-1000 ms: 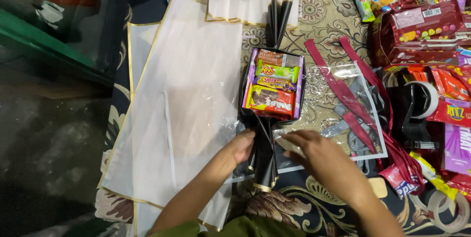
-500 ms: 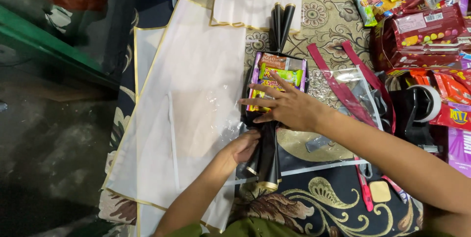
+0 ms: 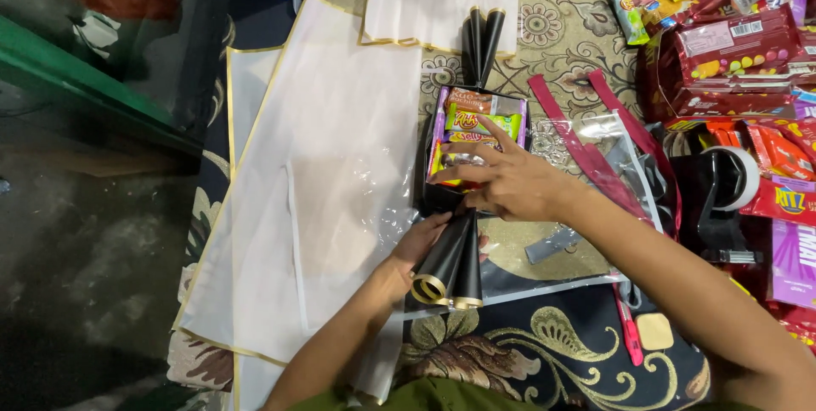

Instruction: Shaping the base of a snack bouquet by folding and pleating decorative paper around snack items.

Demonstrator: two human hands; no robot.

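**A:** Where was the snack bundle when you had your hands on it?

**B:** It lay on the patterned rug, just past the right-hand edge of the big white wrapping sheet and well short of the rug's far edge. Your right hand rested flat on its near end, fingers spread over the wrappers, pressing rather than clamping. Your left hand sat just below it, curled around the black rolled cones with gold rims that ran out from under the packets toward you.

**A:** How did it look to handle?

**B:** You were dealing with something light but loose, I'd say. The packets were glossy film, so they probably slid against each other, and whatever is inside likely crushes if squeezed. The cones looked like rolled card: stiff along their length, easy to dent at the open rims. The best hold seemed to be where you had it, around the narrow neck where cones meet packets, with the other palm steadying the top.

**A:** Was the left hand fully closed on the cones?

**B:** I couldn't tell; the cones hid your fingers. The tape dispenser stood well apart, toward the rug's right edge.
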